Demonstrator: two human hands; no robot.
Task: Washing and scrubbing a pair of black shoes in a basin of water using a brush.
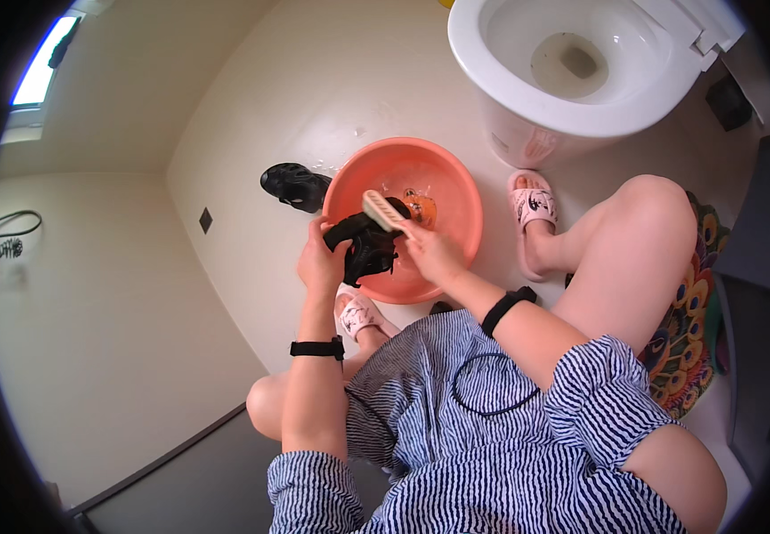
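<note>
Over a round orange-pink plastic basin on the floor, my left hand grips a black shoe by one end. My right hand is closed around the handle of a pale scrubbing brush, whose head lies against the shoe's upper side. Part of the shoe is hidden behind the brush. Some water and an orange printed figure show inside the basin. A second black shoe rests on the floor, close against the basin's left rim.
A white toilet with its seat ring exposed stands at upper right. My feet in pink slippers flank the basin. A small dark floor drain is at left. A colourful patterned mat lies by my right leg.
</note>
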